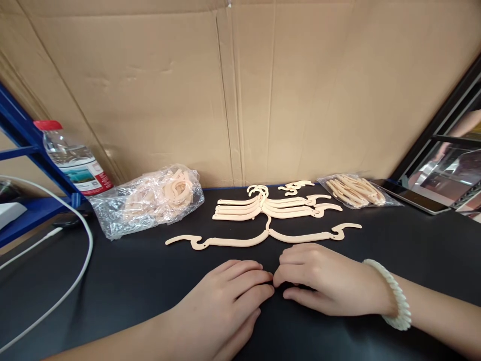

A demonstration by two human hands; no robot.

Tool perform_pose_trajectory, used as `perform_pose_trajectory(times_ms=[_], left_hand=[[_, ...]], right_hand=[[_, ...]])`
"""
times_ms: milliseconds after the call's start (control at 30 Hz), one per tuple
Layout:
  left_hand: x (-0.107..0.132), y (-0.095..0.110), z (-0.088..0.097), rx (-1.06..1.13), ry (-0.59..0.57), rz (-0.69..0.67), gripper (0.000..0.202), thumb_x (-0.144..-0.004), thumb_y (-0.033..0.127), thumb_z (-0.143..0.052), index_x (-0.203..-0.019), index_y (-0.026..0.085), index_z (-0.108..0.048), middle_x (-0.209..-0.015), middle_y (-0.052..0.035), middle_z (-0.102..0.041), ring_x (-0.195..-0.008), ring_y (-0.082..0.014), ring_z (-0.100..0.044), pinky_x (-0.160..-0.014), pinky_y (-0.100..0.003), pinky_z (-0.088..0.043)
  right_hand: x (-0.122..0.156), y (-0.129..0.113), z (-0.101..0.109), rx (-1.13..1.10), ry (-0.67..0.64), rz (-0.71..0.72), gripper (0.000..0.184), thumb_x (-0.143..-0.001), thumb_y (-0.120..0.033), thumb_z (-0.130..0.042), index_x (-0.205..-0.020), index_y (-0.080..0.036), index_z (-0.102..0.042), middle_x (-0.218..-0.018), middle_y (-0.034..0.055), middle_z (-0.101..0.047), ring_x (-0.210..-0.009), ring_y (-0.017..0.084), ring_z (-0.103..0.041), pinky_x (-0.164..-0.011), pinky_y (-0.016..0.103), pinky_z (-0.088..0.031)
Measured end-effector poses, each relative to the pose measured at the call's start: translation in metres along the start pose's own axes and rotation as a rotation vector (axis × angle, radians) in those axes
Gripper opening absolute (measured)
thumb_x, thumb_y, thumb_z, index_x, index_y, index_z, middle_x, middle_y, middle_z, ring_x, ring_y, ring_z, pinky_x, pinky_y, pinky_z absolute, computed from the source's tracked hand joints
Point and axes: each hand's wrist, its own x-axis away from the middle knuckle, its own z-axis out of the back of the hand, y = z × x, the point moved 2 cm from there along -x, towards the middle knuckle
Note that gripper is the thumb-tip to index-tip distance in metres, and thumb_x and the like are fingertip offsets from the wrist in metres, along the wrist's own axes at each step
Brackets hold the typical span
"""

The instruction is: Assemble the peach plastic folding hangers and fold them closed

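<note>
My left hand (233, 296) rests on the black table, open and holding nothing, its fingers loosely stretched to the right. Facing it, my right hand (319, 281), with a white bracelet at the wrist, is also open and empty, its fingers slightly bent and the thumb apart. The fingertips of both hands nearly meet. Just beyond them lies a beige folding hanger (236, 241), spread out with a curved end piece at each side. Behind it, several similar hangers (240, 208) are stacked closely; end pieces show on their right side only.
Small loose beige pieces (295, 188) lie behind the stack. A clear bag of beige parts (165, 195) sits at the left, another bag (355, 190) at the right beside a phone (413, 196). A water bottle (78, 165) and a white cable (88, 250) occupy the left side. Cardboard (169, 100) stands behind.
</note>
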Motion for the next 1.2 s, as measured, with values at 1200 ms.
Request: perform_pose_trajectory(times_ms=[1200], left_hand=[[-0.0011, 0.0017, 0.0027, 0.039, -0.017, 0.036, 0.035, -0.09, 0.013, -0.046, -0.123, 0.019, -0.057, -0.12, -0.008, -0.066, -0.114, -0.022, -0.057, -0.101, -0.035, -0.047]], right_hand=[[0.0001, -0.0022, -0.0023, 0.076, -0.028, -0.019, 0.012, -0.093, -0.017, -0.052, -0.099, -0.019, -0.062, -0.083, 0.0021, -0.06, -0.077, 0.017, -0.054, -0.069, 0.029, -0.039]])
